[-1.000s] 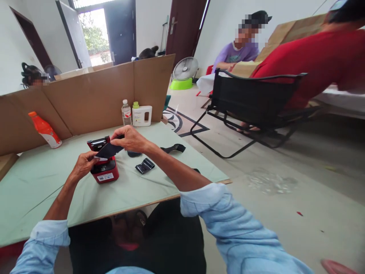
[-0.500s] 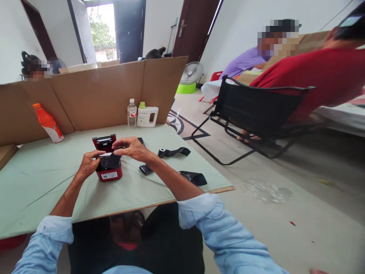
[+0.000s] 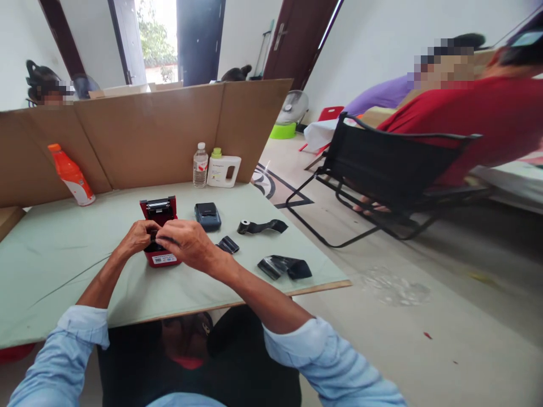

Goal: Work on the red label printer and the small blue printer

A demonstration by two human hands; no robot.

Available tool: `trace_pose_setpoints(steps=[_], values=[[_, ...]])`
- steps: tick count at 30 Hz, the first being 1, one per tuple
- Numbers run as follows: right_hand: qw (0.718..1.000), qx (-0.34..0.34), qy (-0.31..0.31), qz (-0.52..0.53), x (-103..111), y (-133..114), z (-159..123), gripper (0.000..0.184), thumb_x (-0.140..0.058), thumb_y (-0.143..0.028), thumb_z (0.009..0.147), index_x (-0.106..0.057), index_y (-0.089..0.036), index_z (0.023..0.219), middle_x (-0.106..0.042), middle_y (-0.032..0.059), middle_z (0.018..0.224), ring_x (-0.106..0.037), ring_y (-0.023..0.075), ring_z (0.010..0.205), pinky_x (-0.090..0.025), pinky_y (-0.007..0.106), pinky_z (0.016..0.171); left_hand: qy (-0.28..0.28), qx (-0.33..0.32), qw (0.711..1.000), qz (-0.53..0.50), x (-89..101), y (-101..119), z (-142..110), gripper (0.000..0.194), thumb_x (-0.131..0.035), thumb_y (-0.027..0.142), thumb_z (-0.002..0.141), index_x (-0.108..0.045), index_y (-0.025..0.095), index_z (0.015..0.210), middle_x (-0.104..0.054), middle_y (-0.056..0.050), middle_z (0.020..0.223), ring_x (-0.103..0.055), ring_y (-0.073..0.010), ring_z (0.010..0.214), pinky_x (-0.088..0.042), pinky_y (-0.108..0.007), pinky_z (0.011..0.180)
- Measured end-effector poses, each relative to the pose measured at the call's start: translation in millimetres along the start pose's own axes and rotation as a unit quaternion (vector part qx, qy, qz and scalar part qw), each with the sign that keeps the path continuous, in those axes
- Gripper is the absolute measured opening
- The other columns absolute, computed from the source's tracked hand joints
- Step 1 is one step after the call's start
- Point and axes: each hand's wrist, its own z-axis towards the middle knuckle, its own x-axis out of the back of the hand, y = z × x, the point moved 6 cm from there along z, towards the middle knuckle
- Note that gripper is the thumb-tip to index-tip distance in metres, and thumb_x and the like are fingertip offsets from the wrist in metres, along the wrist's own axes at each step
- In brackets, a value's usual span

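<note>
A small red printer (image 3: 165, 260) with a white label on its front stands on the table, its lid (image 3: 161, 208) tipped up at the back. Over its opening, my left hand (image 3: 139, 236) is closed, fingertips curled at the upper edge. My right hand (image 3: 186, 240) meets it there in a pinch, thumb and fingers pressed together. A bit of dark material shows by the fingertips, but what either hand grips is hidden. To the right lie a dark blue portable printer (image 3: 207, 217), a roll of black strip (image 3: 244, 226) partly unwound, and loose black pieces (image 3: 228, 245).
A crumpled black sheet (image 3: 285, 267) lies near the table's right edge. Against the cardboard screen (image 3: 161, 141) stand an orange bottle (image 3: 72, 175), a clear bottle (image 3: 200, 167) and a white jug (image 3: 224, 171). A black folding chair (image 3: 390, 164) holds a person in red.
My right hand has moved down and left toward my left hand, closing into a pinch. The dark strip that hung from it over the printer is now mostly out of sight.
</note>
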Motion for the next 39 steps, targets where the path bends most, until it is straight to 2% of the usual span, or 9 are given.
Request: trace_pose_setpoints(steps=[4,8,14,18,21,25,28,33,39], values=[[0.995,0.064,0.001,-0.074,-18,-18,-17,0.017,-0.061,-0.015,0.103,-0.070,-0.018,0.089,-0.074,0.0059,0.090,-0.065,0.0176,0.085,-0.044,0.027,0.075,-0.049,-0.042,0.997,0.046,3.1,6,0,0.029,-0.063,0.030,0.075,-0.084,0.017,0.091,-0.082,-0.007,0.097,-0.072,-0.0242,0.092,-0.053,-0.031,0.085],[0.985,0.106,-0.004,-0.139,-38,-27,-28,0.022,-0.058,-0.007,0.102,-0.067,-0.018,0.084,-0.071,0.0047,0.086,-0.061,0.0176,0.081,-0.041,0.029,0.070,-0.045,-0.050,0.995,0.071,4.9,5,-2,0.033,-0.060,0.025,0.077,-0.085,0.021,0.099,-0.083,-0.008,0.108,-0.073,-0.0254,0.103,-0.053,-0.033,0.096],[0.979,0.082,0.021,-0.187,-49,-28,-26,0.024,-0.056,-0.006,0.102,-0.067,-0.019,0.084,-0.070,0.0046,0.086,-0.060,0.0181,0.081,-0.041,0.031,0.071,-0.018,-0.030,0.993,0.110,0.8,3,-3,0.030,-0.064,0.023,0.079,-0.086,0.025,0.100,-0.083,-0.006,0.099,-0.072,-0.0231,0.092,-0.053,-0.028,0.086],[0.977,0.109,0.011,-0.185,-56,-37,-29,0.022,-0.059,-0.007,0.101,-0.066,-0.019,0.084,-0.070,0.0039,0.085,-0.061,0.0174,0.079,-0.039,0.031,0.068,-0.009,-0.019,0.987,0.158,1.5,6,4,0.026,-0.069,0.021,0.072,-0.087,0.023,0.090,-0.083,-0.006,0.088,-0.072,-0.0231,0.084,-0.051,-0.027,0.076],[0.980,0.069,0.029,-0.183,-45,-27,-27,0.023,-0.057,-0.009,0.102,-0.068,-0.020,0.085,-0.072,0.0032,0.085,-0.062,0.0168,0.080,-0.041,0.030,0.071,-0.013,-0.017,0.985,0.171,1.1,7,8,0.031,-0.064,0.017,0.068,-0.087,0.023,0.087,-0.084,-0.006,0.085,-0.073,-0.0235,0.082,-0.050,-0.028,0.074],[0.987,0.007,0.036,-0.157,-15,-8,-19,0.024,-0.053,-0.016,0.107,-0.071,-0.019,0.091,-0.074,0.0055,0.091,-0.065,0.0172,0.086,-0.044,0.028,0.076,0.041,-0.007,0.996,0.084,3.9,3,4,0.038,-0.056,0.020,0.069,-0.088,0.021,0.091,-0.084,-0.005,0.088,-0.074,-0.0229,0.083,-0.053,-0.029,0.076],[0.990,-0.002,0.026,-0.142,-1,-3,-11,0.024,-0.052,-0.020,0.109,-0.072,-0.019,0.095,-0.075,0.0062,0.093,-0.066,0.0173,0.087,-0.044,0.028,0.078,0.047,0.000,0.997,0.065,2.3,2,2,0.033,-0.059,0.024,0.068,-0.087,0.020,0.085,-0.082,-0.005,0.082,-0.072,-0.0224,0.079,-0.052,-0.028,0.071],[0.992,0.003,0.009,-0.126,-5,-4,-7,0.025,-0.052,-0.022,0.110,-0.072,-0.019,0.095,-0.077,0.0070,0.096,-0.066,0.0174,0.087,-0.044,0.028,0.077,0.006,0.014,0.995,0.103,1.9,6,5,0.020,-0.065,0.026,0.067,-0.083,0.017,0.071,-0.077,-0.003,0.069,-0.070,-0.0213,0.072,-0.047,-0.026,0.065],[0.993,0.052,0.004,-0.104,-19,-10,-14,0.020,-0.056,-0.017,0.106,-0.072,-0.020,0.096,-0.077,0.0054,0.096,-0.068,0.0164,0.087,-0.045,0.026,0.076,-0.049,-0.011,0.984,0.168,2.4,21,11,0.025,-0.064,0.017,0.062,-0.084,0.019,0.076,-0.078,-0.004,0.071,-0.069,-0.0224,0.073,-0.043,-0.027,0.064]])
